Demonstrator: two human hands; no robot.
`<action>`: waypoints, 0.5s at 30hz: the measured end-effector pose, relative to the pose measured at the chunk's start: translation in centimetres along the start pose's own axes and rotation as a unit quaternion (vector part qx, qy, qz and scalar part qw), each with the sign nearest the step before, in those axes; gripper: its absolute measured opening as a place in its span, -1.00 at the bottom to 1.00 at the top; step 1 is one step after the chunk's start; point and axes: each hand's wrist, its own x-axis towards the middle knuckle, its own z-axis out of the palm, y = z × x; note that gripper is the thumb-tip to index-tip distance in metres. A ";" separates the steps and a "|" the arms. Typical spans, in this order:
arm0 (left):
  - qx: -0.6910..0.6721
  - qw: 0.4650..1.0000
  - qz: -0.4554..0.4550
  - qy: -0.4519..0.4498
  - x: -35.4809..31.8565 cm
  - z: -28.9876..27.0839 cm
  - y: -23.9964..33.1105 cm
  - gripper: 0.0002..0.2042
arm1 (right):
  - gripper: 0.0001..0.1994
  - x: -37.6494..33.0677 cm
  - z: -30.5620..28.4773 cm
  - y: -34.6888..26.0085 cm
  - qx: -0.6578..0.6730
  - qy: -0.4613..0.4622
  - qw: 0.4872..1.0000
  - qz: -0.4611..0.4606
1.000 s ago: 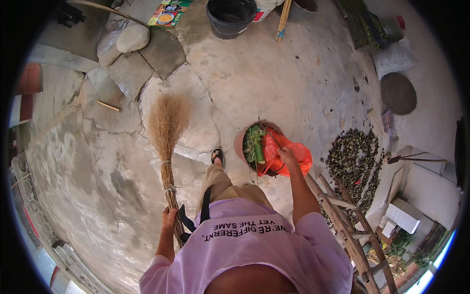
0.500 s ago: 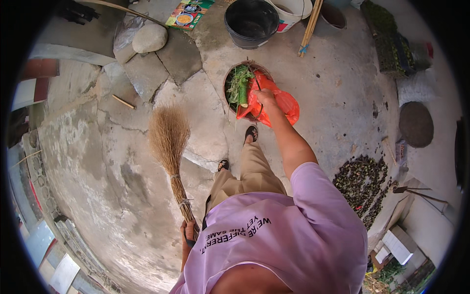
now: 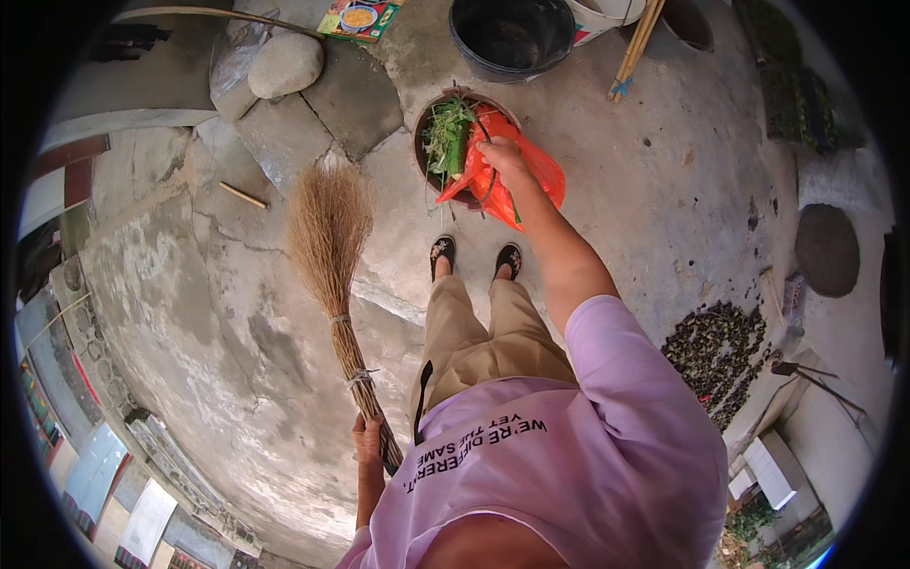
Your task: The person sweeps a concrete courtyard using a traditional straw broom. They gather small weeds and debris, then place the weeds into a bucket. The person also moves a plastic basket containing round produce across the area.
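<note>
My left hand (image 3: 367, 440) is wrapped round the bound stalk handle of a twig broom (image 3: 332, 251), whose bristles fan out toward the far side. My right arm reaches forward, and my right hand (image 3: 502, 156) is closed on the thin dark handle of a round basket (image 3: 423, 135). Inside the basket lie leafy greens (image 3: 441, 133) and a long green vegetable (image 3: 457, 152), perhaps a gourd. A red plastic bag (image 3: 540, 175) covers the basket's right side and hangs over its rim. The fingertips of my right hand are partly hidden.
Beyond the basket stand a black bucket (image 3: 512, 43) and a white bucket (image 3: 602, 17), with bamboo poles (image 3: 637, 49) beside them. A rounded stone (image 3: 285, 65) sits at far left. A short stick (image 3: 244, 195) lies on the cracked concrete floor. Dark pieces (image 3: 716, 360) are spread at right.
My trailing left foot has come forward, level with the right. The basket now shows slightly farther up and left, still in my right hand. More of my left hand on the broom shows.
</note>
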 end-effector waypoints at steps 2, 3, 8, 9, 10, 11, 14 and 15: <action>0.036 0.999 0.021 0.017 0.1 0.5 4.1 -0.81 | -0.73 2.0 0.8 0.0 -0.046 0.033 0.998 -0.011; 0.025 0.999 0.022 0.015 0.8 -0.2 4.9 -0.81 | -0.72 2.7 1.0 -0.4 -0.063 0.030 0.998 0.004; -0.013 0.999 0.027 -0.013 1.2 0.1 10.2 -0.85 | -0.70 0.3 -0.6 -2.2 -0.058 0.007 0.998 0.020; -0.012 0.999 0.033 -0.032 1.1 0.6 11.7 -0.85 | -0.67 -0.7 -1.3 -2.2 -0.092 0.037 0.995 -0.019; -0.008 0.998 0.051 -0.035 1.6 0.7 12.5 -0.86 | -0.64 -1.7 -1.9 -2.3 -0.126 0.068 0.988 -0.056; 0.005 0.996 0.072 -0.047 1.9 0.9 13.7 -0.86 | -0.60 -2.5 -3.0 -2.2 -0.159 0.105 0.978 -0.089; 0.042 0.985 0.131 -0.109 1.6 3.4 18.8 -0.81 | -0.55 -6.6 -3.3 -2.0 -0.174 0.090 0.973 -0.123; 0.056 0.977 0.154 -0.137 1.3 4.5 20.6 -0.78 | -0.60 -8.9 -2.7 -2.0 -0.098 0.049 0.988 -0.112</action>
